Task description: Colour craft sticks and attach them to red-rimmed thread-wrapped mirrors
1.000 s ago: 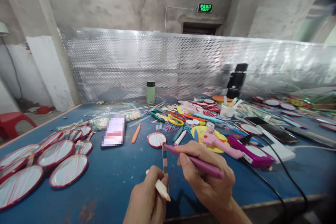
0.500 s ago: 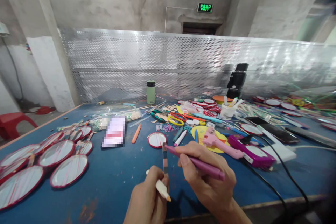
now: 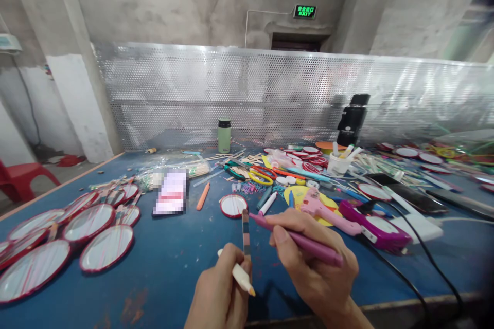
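My left hand is closed round a thin striped stick held upright, and a white pen with an orange tip lies across the same fingers. My right hand grips a pink marker, its tip touching the upper part of the stick. Both hands hover over the near edge of the blue table.
Red-rimmed round fans lie in a group at the left. A phone, an orange pen, a small red-rimmed disc, a pink glue gun, a purple device with a black cable, scissors and a green flask crowd the middle and right.
The view has shifted slightly; both hands sit a little further right and lower in the picture. The marker tip stays against the stick.
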Motion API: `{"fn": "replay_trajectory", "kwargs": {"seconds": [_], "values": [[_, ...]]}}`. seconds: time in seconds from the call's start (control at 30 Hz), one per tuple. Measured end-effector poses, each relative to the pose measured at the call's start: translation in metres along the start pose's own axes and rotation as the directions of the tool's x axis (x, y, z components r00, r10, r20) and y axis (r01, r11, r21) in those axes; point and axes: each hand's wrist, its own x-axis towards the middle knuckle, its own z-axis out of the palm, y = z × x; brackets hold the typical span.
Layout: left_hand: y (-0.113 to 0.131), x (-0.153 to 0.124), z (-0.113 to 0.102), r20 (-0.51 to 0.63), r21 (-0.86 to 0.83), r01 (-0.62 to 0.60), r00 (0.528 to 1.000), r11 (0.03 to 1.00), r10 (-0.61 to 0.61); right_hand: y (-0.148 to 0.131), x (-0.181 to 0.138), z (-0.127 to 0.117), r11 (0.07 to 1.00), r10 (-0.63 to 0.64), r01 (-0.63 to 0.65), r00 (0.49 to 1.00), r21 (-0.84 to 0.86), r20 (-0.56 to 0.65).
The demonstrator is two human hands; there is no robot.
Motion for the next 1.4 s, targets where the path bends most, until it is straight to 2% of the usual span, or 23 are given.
{"fn": "replay_trajectory", "kwargs": {"seconds": [0.23,0.43,0.67,0.9,1.07,1.23,1.4], "values": [[0.0023,-0.0009,0.0011,-0.015,0.019,-0.005,1.000,1.000,0.006,-0.0017,0.0007,-0.0018,0.999,-0.013,0.015,0.999,-0.041,0.044],[0.0022,-0.0007,0.0000,-0.003,0.020,0.005,1.000,1.000,-0.005,0.0003,-0.0007,-0.0004,1.000,0.009,-0.008,1.000,0.011,-0.013],[0.0005,-0.0002,0.0009,-0.015,0.019,0.016,1.000,1.000,-0.015,-0.0034,0.0029,-0.0005,1.000,-0.003,0.003,0.999,-0.019,0.036],[0.0016,0.0003,-0.0002,-0.003,0.019,0.008,1.000,1.000,-0.008,0.0008,0.0005,0.0008,1.000,0.002,-0.002,1.000,-0.006,-0.019],[0.0004,0.0007,-0.0005,-0.010,-0.009,0.014,1.000,1.000,-0.014,0.0005,-0.0002,0.0018,1.000,0.001,-0.001,1.000,-0.002,-0.011],[-0.0016,0.0016,-0.0007,0.013,-0.038,-0.003,1.000,0.999,0.004,-0.0005,0.0007,0.0017,0.999,0.020,-0.022,0.999,-0.044,-0.048],[-0.0001,0.0017,-0.0012,0.003,-0.015,-0.012,1.000,1.000,0.012,-0.0017,0.0014,0.0011,0.998,-0.010,0.008,1.000,-0.070,-0.024]]}}
